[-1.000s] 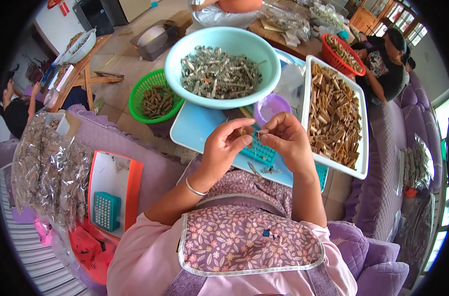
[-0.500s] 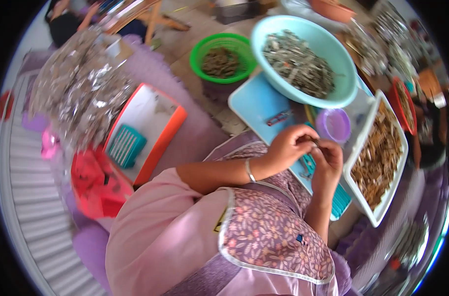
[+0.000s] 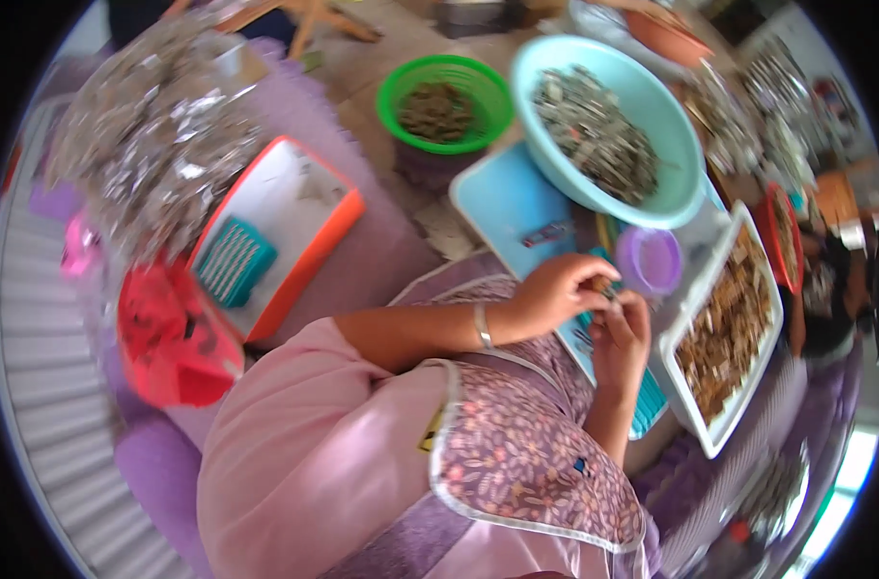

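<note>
View's swung left; left hand pinches brown piece above blue board's near edge, right hand's curled fingertips meeting it, likely mid-handling

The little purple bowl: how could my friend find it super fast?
Find the big pale blue basin holding grey pieces. Just below it in the picture, left of the white tray, sits a small round bowl. Unlike those two containers, it's purple and much smaller.
</note>
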A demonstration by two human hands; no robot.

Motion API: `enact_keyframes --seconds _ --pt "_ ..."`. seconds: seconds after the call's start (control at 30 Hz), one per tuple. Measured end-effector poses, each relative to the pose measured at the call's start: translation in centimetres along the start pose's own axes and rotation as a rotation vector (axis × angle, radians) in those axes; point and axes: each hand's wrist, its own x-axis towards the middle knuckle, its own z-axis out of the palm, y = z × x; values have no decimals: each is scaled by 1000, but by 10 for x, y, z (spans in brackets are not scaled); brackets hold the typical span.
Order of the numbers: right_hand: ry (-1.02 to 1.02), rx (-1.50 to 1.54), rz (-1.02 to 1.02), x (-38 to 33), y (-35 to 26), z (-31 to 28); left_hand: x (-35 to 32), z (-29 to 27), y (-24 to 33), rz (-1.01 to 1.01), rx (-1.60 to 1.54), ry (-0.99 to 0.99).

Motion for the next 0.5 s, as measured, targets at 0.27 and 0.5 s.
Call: enact_keyframes --seconds 0.27,0.5 --pt "43 86 -28 -3 6 -5 7 -4 -7 -78 -154 -140" --pt "61 -17 -131 -9 4 -3 6 -2 -1 -39 -13 -184"
